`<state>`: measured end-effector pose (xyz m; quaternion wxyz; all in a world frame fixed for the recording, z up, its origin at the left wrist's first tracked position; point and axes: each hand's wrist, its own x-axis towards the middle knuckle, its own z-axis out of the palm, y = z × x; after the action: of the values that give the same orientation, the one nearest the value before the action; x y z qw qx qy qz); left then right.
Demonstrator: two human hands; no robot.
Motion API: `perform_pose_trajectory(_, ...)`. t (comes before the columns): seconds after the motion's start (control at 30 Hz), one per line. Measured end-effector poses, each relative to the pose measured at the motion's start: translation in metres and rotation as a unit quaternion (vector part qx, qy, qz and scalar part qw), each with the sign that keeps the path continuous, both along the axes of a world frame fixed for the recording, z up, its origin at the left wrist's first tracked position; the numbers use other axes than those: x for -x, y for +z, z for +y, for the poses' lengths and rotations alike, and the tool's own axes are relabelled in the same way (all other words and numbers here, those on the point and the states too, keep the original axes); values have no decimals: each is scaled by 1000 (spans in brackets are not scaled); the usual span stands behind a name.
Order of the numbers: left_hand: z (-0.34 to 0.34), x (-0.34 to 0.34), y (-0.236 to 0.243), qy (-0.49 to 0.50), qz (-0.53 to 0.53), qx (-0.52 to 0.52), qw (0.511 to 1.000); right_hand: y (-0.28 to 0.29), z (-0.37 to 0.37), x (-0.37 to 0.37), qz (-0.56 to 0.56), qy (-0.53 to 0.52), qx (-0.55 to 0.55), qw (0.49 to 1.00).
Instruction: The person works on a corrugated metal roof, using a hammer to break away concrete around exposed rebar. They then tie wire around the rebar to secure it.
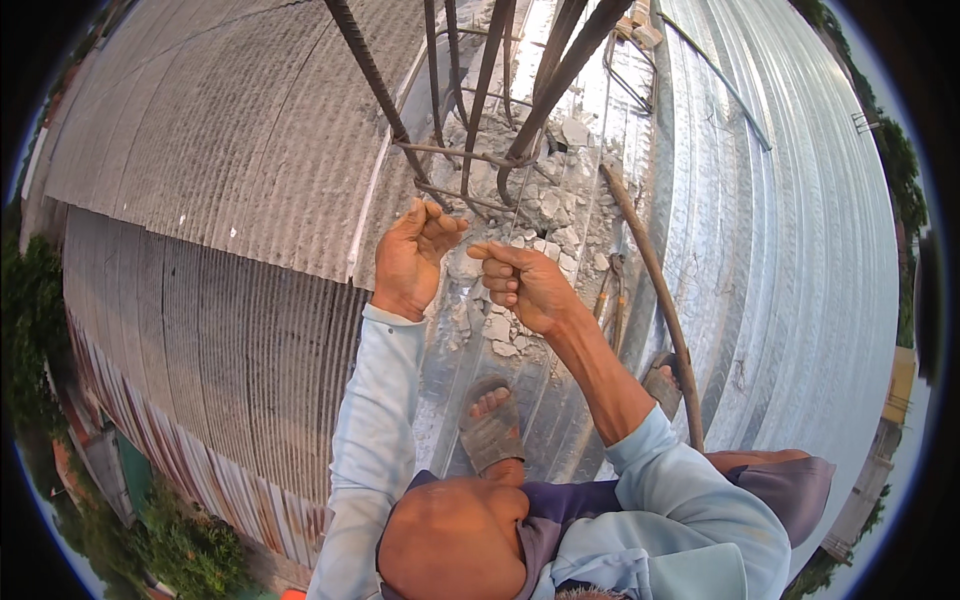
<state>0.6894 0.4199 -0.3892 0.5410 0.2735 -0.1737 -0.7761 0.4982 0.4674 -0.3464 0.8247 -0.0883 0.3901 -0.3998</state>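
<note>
In front of the rebar cage, my left hand [413, 256] is held up with its fingers curled in and the fingertips together. My right hand [528, 284] faces it a short way to the right, forefinger and thumb pinched and the other fingers folded. Whatever either hand holds, if anything, is too thin to make out. Just beyond them, upright ribbed steel bars [372, 78] rise, tied by a bent stirrup [455, 152] near their feet. Broken concrete [560, 212] lies around the bars' base. Orange-handled pincers [613, 297] rest right of my right hand.
A long brown rod [648, 270] lies beside my right foot [662, 384]. Shiny corrugated metal roofing [790, 250] spreads to the right. Grey corrugated roofing [230, 130] stretches left, with a lower roof edge beneath. My left sandalled foot [490, 425] stands near the rubble.
</note>
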Motion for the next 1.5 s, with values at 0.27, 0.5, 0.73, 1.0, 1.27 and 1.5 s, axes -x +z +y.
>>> perform_pose_trajectory(0.27, -15, 22, 3, 64, -272, 13, 960, -15, 25, -13, 511, 0, 372, 775)
perform_pose_trajectory(0.5, -28, 20, 23, -23, -459, 82, 884, -1, 29, 6, 585, -81, 268, 761)
perform_pose_trajectory(0.73, -33, 27, 65, 261, -617, 430, 606, 3, -13, 7, 644, -66, 273, 712)
perform_pose_trajectory(1.0, -104, 43, 239, 112, -316, 475, 814, -28, -17, 5, 595, -29, 269, 757)
perform_pose_trajectory(1.27, -121, 35, 327, -84, -324, 490, 805, -8, -35, -2, 775, 139, 550, 280)
perform_pose_trajectory(1.5, -136, 39, 323, -204, -392, 484, 755, 79, -56, 39, 684, 320, 624, -204)
